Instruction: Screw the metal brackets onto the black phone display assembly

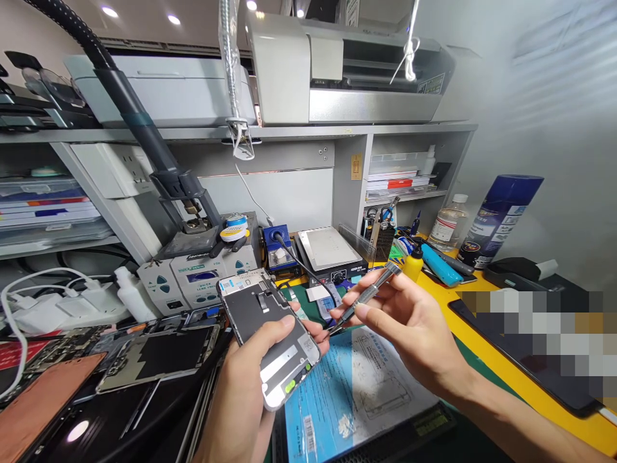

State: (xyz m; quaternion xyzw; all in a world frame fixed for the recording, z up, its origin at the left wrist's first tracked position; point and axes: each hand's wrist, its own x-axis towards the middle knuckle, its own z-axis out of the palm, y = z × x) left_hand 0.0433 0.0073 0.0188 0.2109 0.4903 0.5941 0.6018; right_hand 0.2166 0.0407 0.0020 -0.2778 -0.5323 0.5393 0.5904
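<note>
One phone panel (250,318) tilts, clasped in the left hand (236,386), seemingly for steadiness; beside it, the right hand (419,337) pinches a slim tool (367,295), probably for control.

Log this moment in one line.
left hand: holding phone panel | right hand: holding screwdriver | tip: near phone panel, contact unclear | booklet: beneath

I have one view: from person's head, facing 12 o'clock, tilted down, close over workbench (482,354); shelf (299,132) farther off at 12, wall (540,122) at 2.
</note>
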